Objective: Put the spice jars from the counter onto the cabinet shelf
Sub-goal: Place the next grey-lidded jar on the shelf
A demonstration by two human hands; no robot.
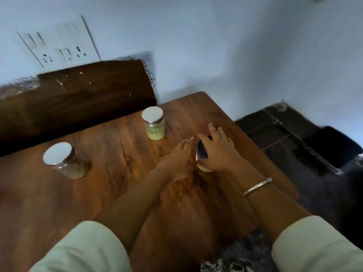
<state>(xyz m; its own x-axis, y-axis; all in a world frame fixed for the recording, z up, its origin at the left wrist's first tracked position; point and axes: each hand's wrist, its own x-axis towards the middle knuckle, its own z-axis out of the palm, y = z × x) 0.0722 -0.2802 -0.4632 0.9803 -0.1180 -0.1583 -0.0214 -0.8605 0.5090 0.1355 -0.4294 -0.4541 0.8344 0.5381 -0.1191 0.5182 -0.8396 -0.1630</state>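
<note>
Hands close on 1 jar at the middle-right of the tabletop. The right hand lies draped over the dark-lidded jar, its fingers spread and curled down over the lid and far side in a grip from above. The left hand lies against the jar's left side with fingers fairly straight, touching it as a steadying support, not wrapped round it. Only a sliver of the dark lid and the pale base shows between the 2 hands. The base seems to sit on the wood, though blur makes that uncertain.

Progress looks early. All 3 jars in view are on the tabletop, and no cabinet shelf appears anywhere in this view, so none can be counted as put away. The pick-up of this jar seems to be the step in hand; carrying and placing it is left, then the same for the other 2.

The green-filled jar with a silver lid stands upright beyond the left hand, near it but apart. The brown-filled jar, also silver-lidded, stands well off to the left. Both are untouched.

A bangle circles the right wrist. A dark wooden board borders the tabletop's far edge, below a switch plate.
</note>
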